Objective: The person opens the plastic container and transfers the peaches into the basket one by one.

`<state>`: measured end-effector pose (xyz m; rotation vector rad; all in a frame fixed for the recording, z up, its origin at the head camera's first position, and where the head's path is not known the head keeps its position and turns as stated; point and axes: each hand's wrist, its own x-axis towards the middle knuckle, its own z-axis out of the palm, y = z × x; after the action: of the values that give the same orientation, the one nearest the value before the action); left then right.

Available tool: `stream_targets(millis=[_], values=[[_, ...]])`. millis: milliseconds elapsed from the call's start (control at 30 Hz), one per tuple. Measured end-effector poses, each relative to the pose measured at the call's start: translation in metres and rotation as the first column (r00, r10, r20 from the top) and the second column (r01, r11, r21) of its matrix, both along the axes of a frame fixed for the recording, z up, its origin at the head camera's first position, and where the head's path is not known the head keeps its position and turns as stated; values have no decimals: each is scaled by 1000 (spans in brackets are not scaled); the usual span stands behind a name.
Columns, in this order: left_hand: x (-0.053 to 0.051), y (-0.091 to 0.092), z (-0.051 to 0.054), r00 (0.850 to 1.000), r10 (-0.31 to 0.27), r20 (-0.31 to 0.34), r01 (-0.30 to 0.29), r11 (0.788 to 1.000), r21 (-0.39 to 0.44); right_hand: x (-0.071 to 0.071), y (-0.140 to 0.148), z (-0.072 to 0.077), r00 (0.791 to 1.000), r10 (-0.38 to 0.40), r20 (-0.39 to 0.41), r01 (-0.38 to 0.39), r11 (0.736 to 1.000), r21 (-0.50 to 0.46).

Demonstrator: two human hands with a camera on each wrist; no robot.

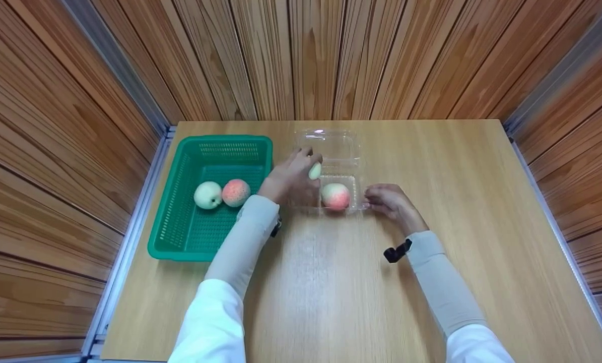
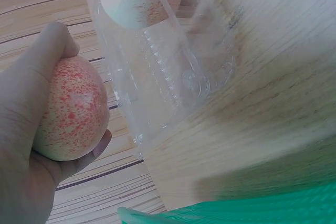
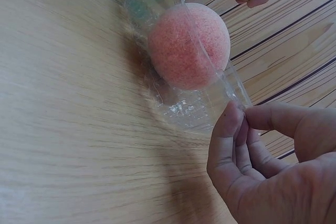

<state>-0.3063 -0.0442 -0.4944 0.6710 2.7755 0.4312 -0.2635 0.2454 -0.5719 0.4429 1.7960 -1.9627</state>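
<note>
A pale peach with red speckles [image 2: 76, 108] is gripped in my left hand [image 1: 296, 176], held above the left part of a clear plastic clamshell box [image 1: 351, 171]. Thumb and fingers wrap round its sides in the left wrist view. Another peach [image 1: 336, 196], pink and cream, sits in the box's near tray, towards the right. My right hand [image 1: 389, 200] pinches the box's near right rim between thumb and fingertips, plain in the right wrist view [image 3: 239, 109]. The box's lid [image 1: 326, 143] lies folded back, away from me.
To the left stands a green plastic basket [image 1: 180, 242]. Inside it lie a whitish peach [image 1: 208, 195] and a pink one [image 1: 236, 193], side by side. Wooden panels [image 1: 311, 60] wall the table [image 1: 321, 302] at the back and both sides.
</note>
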Motion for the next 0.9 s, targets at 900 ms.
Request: stream_targets(millis=[900], values=[[-2, -8, 12, 998, -31, -53, 31, 1000, -5, 1, 1, 1, 1000, 6, 0, -6, 1000, 7]])
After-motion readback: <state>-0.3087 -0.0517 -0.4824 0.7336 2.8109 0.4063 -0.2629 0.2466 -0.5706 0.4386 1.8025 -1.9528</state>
